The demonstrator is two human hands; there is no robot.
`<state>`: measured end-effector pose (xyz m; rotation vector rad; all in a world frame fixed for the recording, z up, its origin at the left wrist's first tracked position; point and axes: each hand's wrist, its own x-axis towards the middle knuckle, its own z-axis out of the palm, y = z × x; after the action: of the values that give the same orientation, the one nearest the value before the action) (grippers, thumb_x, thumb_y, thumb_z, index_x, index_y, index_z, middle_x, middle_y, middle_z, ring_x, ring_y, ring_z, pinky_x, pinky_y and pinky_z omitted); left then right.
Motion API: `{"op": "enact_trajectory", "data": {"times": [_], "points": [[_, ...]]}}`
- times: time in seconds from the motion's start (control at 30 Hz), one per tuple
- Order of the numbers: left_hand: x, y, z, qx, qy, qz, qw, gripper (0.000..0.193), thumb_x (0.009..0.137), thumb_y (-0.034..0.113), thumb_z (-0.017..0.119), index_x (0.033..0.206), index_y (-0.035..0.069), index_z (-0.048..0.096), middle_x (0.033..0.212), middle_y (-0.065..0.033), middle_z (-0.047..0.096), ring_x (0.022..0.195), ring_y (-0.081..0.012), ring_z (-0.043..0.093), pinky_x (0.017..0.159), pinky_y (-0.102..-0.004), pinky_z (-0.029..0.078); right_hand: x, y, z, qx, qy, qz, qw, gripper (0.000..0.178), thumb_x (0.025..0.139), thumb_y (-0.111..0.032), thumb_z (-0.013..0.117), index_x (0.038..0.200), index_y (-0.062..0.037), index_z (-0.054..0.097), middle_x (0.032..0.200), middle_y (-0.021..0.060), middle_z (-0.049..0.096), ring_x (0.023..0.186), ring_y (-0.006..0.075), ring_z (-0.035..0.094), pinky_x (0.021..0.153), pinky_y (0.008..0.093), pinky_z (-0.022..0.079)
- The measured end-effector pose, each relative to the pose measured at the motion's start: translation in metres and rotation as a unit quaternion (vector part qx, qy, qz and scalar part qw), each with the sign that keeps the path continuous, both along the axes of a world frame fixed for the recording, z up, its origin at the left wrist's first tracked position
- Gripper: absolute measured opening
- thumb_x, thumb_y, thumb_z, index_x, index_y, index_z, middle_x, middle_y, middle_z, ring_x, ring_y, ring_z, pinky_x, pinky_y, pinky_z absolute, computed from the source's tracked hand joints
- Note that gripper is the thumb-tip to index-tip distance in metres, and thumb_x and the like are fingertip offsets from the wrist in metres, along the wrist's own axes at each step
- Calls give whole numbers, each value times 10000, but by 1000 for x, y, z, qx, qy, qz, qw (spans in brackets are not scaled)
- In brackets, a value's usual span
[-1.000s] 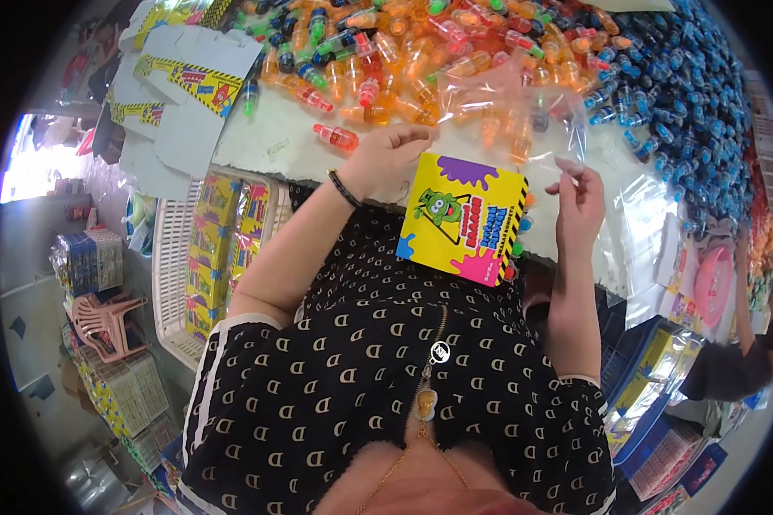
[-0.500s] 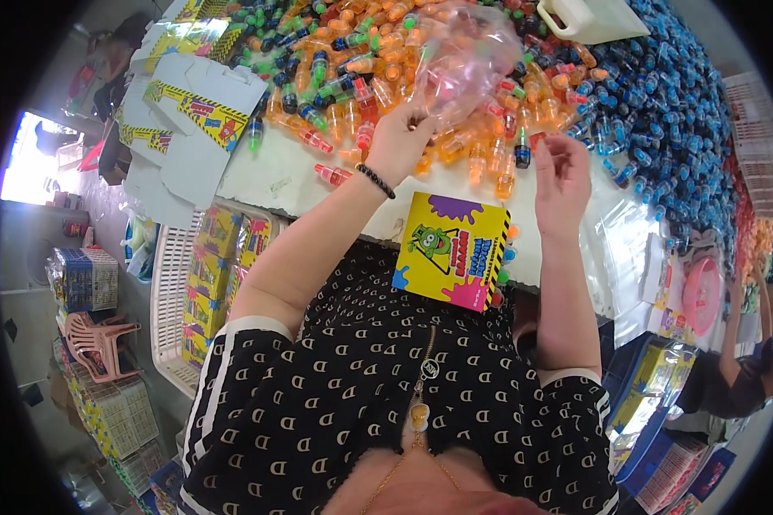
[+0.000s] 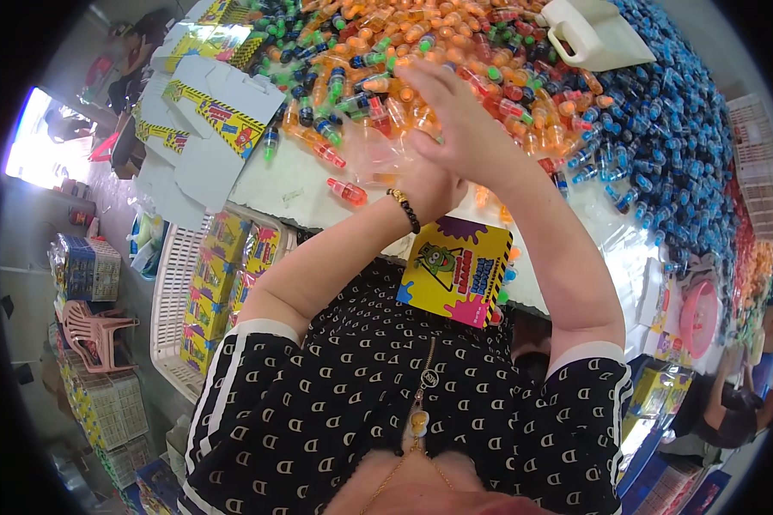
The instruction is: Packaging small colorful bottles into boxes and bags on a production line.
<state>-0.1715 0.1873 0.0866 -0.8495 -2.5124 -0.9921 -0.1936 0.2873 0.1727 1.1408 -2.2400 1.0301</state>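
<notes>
My right hand [image 3: 471, 136] crosses over my left, its fingers apart and stretched toward the far left, holding nothing that I can see. Beneath it, my left hand [image 3: 429, 187] is curled, with most of its fingers hidden by the right hand and wrist. A clear plastic bag [image 3: 371, 153], blurred, spreads from my left hand over the white tabletop [image 3: 288, 184]. Close to my body, at the table edge, stands a yellow printed box [image 3: 451, 270] with a green cartoon figure; small coloured bottle caps show along its right side. A red bottle [image 3: 346, 190] lies left of my left hand.
Orange, red, green and dark bottles [image 3: 421, 34] heap across the far table; blue ones [image 3: 661, 112] pile at right. A cream jug [image 3: 588, 39] lies on the heap. Flattened cartons [image 3: 206, 120] stack at left, above a white basket [image 3: 173, 300] of packed boxes. A pink basin [image 3: 700, 318] is right.
My right hand has swung left across my left hand, its fingers spreading. My left hand has come nearer my body, and the plastic bag has moved down and left with it.
</notes>
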Motion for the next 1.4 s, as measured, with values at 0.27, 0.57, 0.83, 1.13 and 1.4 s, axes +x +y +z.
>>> {"op": "enact_trajectory", "data": {"times": [0.27,0.57,0.83,1.13,1.4], "points": [[-8,-20,12,-53,43,-56,996,339,790,79,592,1129,88,602,1069,-138,633,1044,-310,579,859,-426,465,36,6,13,175,138,-67,972,639,722,-1,666,1329,-128,510,1303,130,522,1233,309,475,1008,417,418],[7,-30,26,-267,53,-21,962,283,739,66,617,1021,73,641,1000,-129,638,946,-310,605,787,-418,469,21,26,24,-82,66,-173,979,229,834,-2,641,1052,-71,652,944,63,663,826,179,650,728,276,522],[14,-76,13,162,-68,112,978,44,866,102,596,862,59,605,848,-73,659,726,-223,630,598,-315,491,51,110,-31,-405,-188,-299,844,122,920,-86,609,1019,-17,629,896,47,671,721,88,612,638,182,474],[44,-53,-17,641,-476,65,599,57,939,88,576,943,32,567,897,-56,663,774,-141,630,633,-239,496,120,104,-109,-598,-327,-151,716,144,956,-67,513,1023,-23,632,1068,122,657,937,152,630,774,222,484],[90,-54,-58,605,-386,49,695,78,911,14,595,975,16,550,958,-75,658,831,-107,628,736,-235,515,173,104,-132,-202,-253,-258,910,229,984,-76,435,1091,32,607,1173,160,621,1111,250,593,955,347,463]]}}
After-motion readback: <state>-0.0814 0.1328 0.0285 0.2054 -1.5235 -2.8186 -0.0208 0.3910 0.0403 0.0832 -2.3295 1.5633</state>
